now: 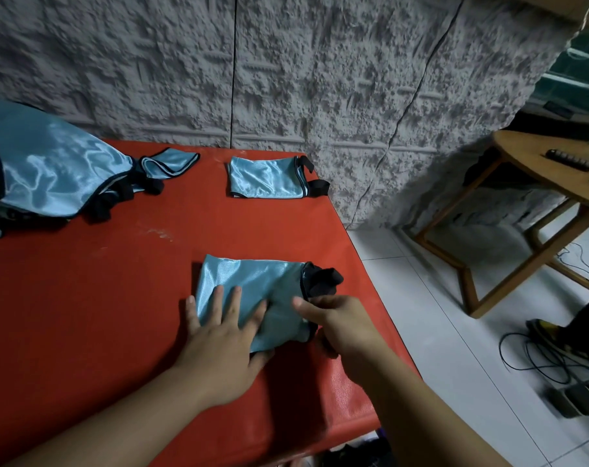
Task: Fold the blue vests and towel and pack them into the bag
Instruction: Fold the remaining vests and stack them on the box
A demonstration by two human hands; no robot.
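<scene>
A folded blue vest (252, 281) with black straps at its right end lies near the front right of the red table (101, 298). My left hand (222, 338) lies flat on its left half with fingers spread. My right hand (337, 321) grips the vest's right edge beside the black straps, thumb on top. A second folded blue vest (266, 178) sits at the back of the table. A heap of unfolded blue vests (50, 173) with black trim lies at the back left. No bag or towel is seen.
The table's right edge drops to a white tiled floor (438, 298). A wooden side table (535, 170) stands at the right, with cables (539, 355) and a power strip on the floor. A rough grey wall runs behind the table.
</scene>
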